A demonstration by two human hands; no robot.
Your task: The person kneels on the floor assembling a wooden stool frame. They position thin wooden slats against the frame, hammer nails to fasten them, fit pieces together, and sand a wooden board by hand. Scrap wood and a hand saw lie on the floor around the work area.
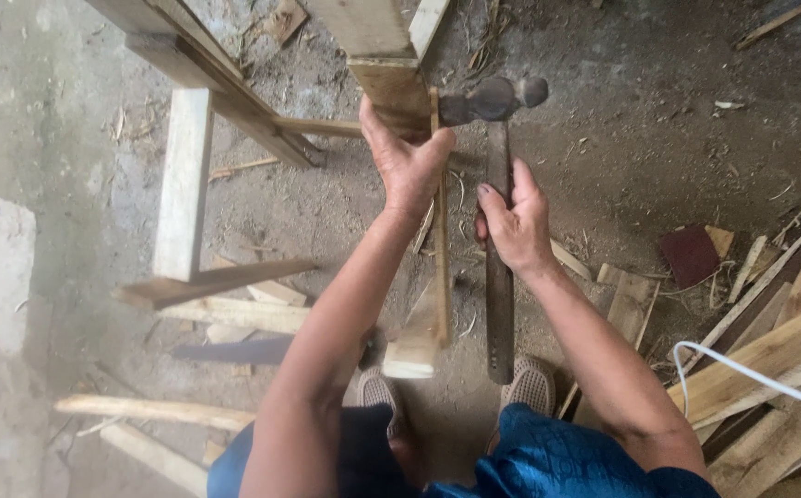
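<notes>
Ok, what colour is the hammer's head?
Dark grey, almost black, rounded metal; the hammer head shows best in the head view, above the right hand.

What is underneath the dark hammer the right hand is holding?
Below the long dark wooden-handled hammer gripped by the right hand lies bare dirt floor with wood chips, and one grey woven shoe near the handle's end. Ground directly beneath the handle is covered.

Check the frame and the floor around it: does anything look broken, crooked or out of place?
Nothing looks broken. The left hand steadies the wooden frame while the right hand holds the hammer. Offcuts and splinters litter the dirt floor, and a white cable lies across the planks at right.
</notes>
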